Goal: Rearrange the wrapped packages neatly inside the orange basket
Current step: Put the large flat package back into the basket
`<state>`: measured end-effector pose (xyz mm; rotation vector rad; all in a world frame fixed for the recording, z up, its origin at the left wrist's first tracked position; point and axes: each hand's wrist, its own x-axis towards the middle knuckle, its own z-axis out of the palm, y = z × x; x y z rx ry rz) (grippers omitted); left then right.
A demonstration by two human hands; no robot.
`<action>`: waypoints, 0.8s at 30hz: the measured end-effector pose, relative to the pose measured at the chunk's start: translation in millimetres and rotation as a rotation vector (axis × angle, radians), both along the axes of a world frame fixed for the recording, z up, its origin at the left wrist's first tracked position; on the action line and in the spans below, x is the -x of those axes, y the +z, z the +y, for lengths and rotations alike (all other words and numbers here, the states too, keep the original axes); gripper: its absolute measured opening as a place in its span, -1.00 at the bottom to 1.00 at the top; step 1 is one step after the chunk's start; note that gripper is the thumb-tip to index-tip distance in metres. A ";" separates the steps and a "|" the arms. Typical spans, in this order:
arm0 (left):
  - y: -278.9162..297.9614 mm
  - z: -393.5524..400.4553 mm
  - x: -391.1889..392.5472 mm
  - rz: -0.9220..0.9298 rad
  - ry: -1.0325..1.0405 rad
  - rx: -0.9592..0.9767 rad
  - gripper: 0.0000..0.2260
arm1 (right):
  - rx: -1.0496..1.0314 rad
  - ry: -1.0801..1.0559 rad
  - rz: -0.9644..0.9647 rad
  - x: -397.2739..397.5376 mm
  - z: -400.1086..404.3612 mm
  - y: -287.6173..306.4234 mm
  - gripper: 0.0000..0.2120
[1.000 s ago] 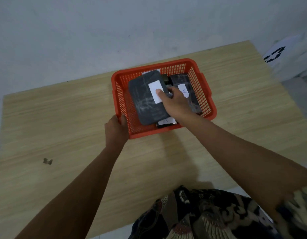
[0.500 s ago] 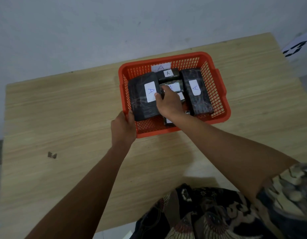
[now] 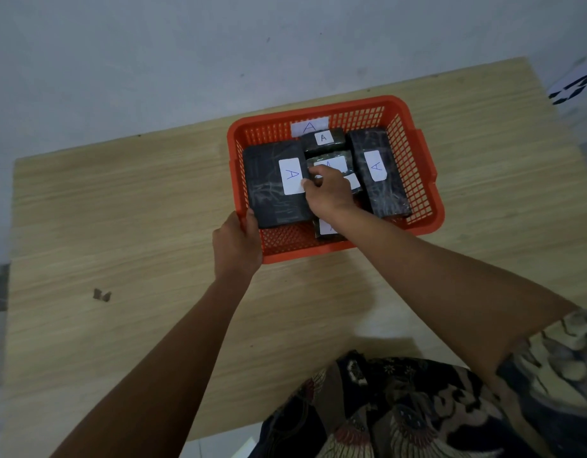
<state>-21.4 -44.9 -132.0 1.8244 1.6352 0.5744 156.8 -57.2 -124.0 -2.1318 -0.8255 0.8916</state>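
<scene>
An orange mesh basket (image 3: 414,180) stands at the far middle of the wooden table. Inside lie several black wrapped packages with white "A" labels: a large one on the left (image 3: 269,190), a long one on the right (image 3: 379,180), a small one at the back (image 3: 323,138), one in the middle (image 3: 331,160) and one at the front (image 3: 328,229), partly under my wrist. My left hand (image 3: 236,246) grips the basket's near left corner. My right hand (image 3: 328,193) is inside the basket, fingers curled on the inner edge of the large left package beside the middle one.
The wooden table (image 3: 136,259) ends at a grey wall behind the basket. A small dark mark (image 3: 102,295) lies on the table at the left. A white sheet with black print (image 3: 572,87) is off the table's far right corner. My patterned clothing fills the bottom right.
The large package, tilted and lifted over the others a second ago, now lies flat along the basket's left side. My right hand stays at its inner edge. My left hand keeps its grip.
</scene>
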 end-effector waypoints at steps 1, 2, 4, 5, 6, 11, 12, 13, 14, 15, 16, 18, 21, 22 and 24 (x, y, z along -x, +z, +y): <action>-0.5 0.3 0.3 0.001 0.003 0.008 -0.66 | -0.001 0.005 -0.017 0.8 -0.7 -1.2 -0.74; -1.0 0.2 0.3 -0.001 0.005 0.015 -0.66 | 0.004 0.010 -0.029 0.7 -1.2 -2.2 -0.75; -2.0 0.3 0.7 -0.005 0.007 0.016 -0.66 | 0.003 0.023 -0.066 0.7 -1.9 -2.5 -0.76; -2.2 0.2 0.9 -0.009 0.007 0.012 -0.67 | -0.009 0.045 -0.110 1.0 -2.4 -1.8 -0.74; -2.6 -0.1 1.1 -0.016 0.006 0.011 -0.67 | -0.024 0.087 -0.179 1.9 -3.4 -1.0 -0.69; -4.0 -0.2 1.0 -0.014 0.011 -0.020 -0.68 | 0.056 0.474 -0.397 12.6 -12.2 -2.1 -0.27; -4.5 -0.1 1.0 -0.013 0.011 -0.026 -0.68 | 0.078 0.511 -0.414 13.4 -13.8 -4.3 -0.24; -4.6 -0.1 1.0 -0.015 0.013 -0.023 -0.68 | 0.089 0.529 -0.439 13.4 -14.9 -5.9 -0.23; -4.9 0.2 0.8 -0.018 0.017 -0.018 -0.68 | 0.093 0.539 -0.470 12.9 -15.5 -7.3 -0.23; -5.0 0.2 0.8 -0.020 0.022 -0.014 -0.68 | 0.091 0.552 -0.503 12.7 -15.7 -8.4 -0.23; -5.5 0.3 1.2 -0.017 0.026 -0.009 -0.68 | 0.084 0.572 -0.527 13.0 -15.3 -9.5 -0.23; -5.6 0.5 1.6 -0.011 0.026 0.000 -0.69 | 0.059 0.649 -0.537 14.4 -13.4 -10.8 -0.23; -5.3 0.7 1.0 -0.013 0.028 0.016 -0.70 | 0.064 0.765 -0.531 15.3 -9.4 -13.0 -0.26; -5.6 1.0 0.9 -0.007 0.028 0.014 -0.69 | 0.071 0.778 -0.524 14.4 -7.9 -13.7 -0.26; -6.1 1.4 0.8 0.000 0.029 0.013 -0.69 | 0.081 0.792 -0.505 10.5 -4.3 -13.3 -0.26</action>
